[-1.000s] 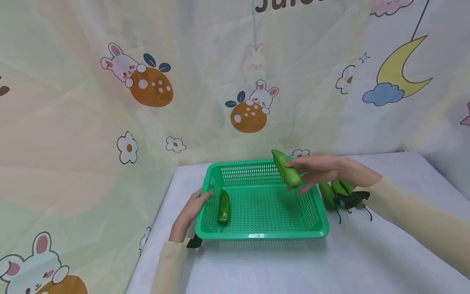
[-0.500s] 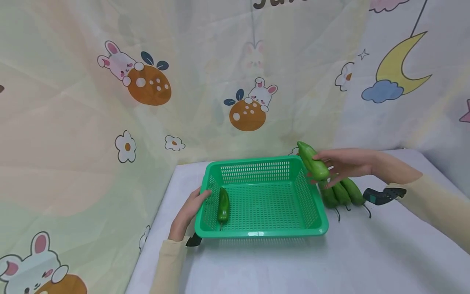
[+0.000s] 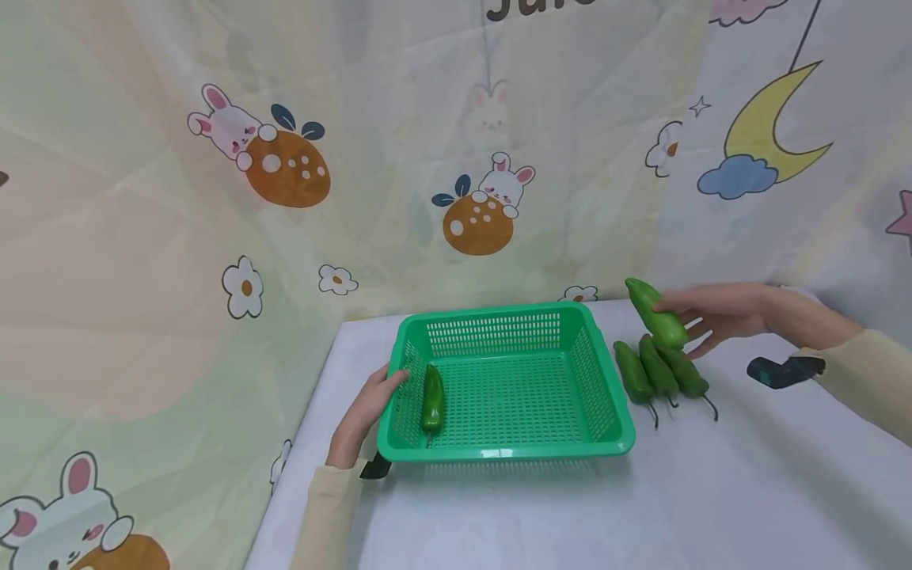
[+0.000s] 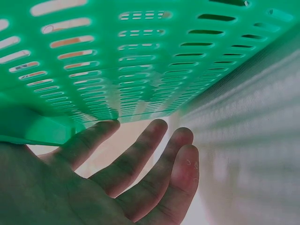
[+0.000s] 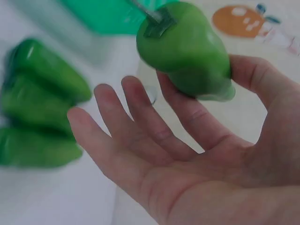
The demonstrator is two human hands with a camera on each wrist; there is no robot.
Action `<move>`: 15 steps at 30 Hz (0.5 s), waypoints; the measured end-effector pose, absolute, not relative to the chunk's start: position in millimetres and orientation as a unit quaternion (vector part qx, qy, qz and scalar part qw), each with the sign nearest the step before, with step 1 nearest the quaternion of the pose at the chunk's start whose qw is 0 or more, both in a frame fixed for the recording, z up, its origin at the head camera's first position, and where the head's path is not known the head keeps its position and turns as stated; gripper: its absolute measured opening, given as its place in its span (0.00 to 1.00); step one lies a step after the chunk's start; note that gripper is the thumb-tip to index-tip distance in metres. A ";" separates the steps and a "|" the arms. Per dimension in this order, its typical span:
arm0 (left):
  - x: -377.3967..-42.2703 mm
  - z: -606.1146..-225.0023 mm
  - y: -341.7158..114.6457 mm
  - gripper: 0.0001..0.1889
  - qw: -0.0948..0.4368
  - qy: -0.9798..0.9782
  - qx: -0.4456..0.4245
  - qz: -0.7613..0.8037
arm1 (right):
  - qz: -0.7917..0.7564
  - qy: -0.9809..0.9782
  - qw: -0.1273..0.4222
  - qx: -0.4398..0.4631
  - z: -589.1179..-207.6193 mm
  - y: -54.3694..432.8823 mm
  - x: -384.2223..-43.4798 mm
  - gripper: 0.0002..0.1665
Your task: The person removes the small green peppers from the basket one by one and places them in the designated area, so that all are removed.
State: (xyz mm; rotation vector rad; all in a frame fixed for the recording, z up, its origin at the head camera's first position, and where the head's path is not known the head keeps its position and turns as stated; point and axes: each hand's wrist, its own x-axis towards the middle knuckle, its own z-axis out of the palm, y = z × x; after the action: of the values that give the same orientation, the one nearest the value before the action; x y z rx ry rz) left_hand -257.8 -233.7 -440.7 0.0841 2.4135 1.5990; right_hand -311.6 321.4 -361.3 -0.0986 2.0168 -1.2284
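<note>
In the head view my right hand (image 3: 730, 309) holds a light green pepper (image 3: 650, 310) up above the table, to the right of the basket. The right wrist view shows this pepper (image 5: 187, 42) pinched between thumb and index finger, with the other fingers spread away from it. My left hand (image 3: 365, 413) grips the left side of a green plastic basket (image 3: 506, 454). Its thumb lies over the rim, and the other fingers (image 4: 180, 168) are outside, by the slotted wall. A darker green pepper (image 3: 432, 402) lies inside the basket, along its left side.
Three green peppers (image 3: 659, 370) lie side by side on the white-covered table (image 3: 513, 522), just right of the basket, below the held pepper. A printed cloth (image 3: 385, 158) hangs behind and at the left of the table.
My right hand has carried the held pepper rightward, from over the basket's right part to above the three peppers on the table. The left hand and basket have stayed put.
</note>
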 end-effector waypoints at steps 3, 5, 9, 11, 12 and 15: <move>-258.3 -439.1 -232.9 0.28 0.128 0.827 0.029 0.547 | -0.453 0.809 0.374 -0.028 -375.5 339.8 -313.9 0.43; -260.2 -439.3 -232.6 0.28 0.131 0.827 0.028 0.547 | -0.430 0.821 0.374 -0.021 -383.9 349.9 -314.4 0.44; -267.6 -448.0 -235.3 0.28 0.129 0.830 0.021 0.542 | -0.362 0.856 0.368 -0.004 -395.0 362.0 -314.6 0.48; -272.2 -456.1 -237.8 0.29 0.123 0.831 0.015 0.542 | -0.318 0.877 0.359 0.005 -399.5 364.6 -314.2 0.50; -274.4 -460.3 -239.0 0.29 0.121 0.831 0.013 0.543 | -0.299 0.886 0.355 0.011 -401.8 365.3 -313.8 0.50; -278.6 -469.4 -241.3 0.30 0.117 0.831 0.014 0.544 | -0.257 0.902 0.346 0.027 -409.3 366.3 -311.8 0.49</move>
State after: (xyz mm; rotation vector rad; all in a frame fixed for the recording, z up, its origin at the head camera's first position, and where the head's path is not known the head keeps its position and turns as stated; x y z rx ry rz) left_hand -278.6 -241.3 -469.4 0.0416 2.4325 1.5911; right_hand -311.8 366.3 -409.3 0.0692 2.3419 -0.6667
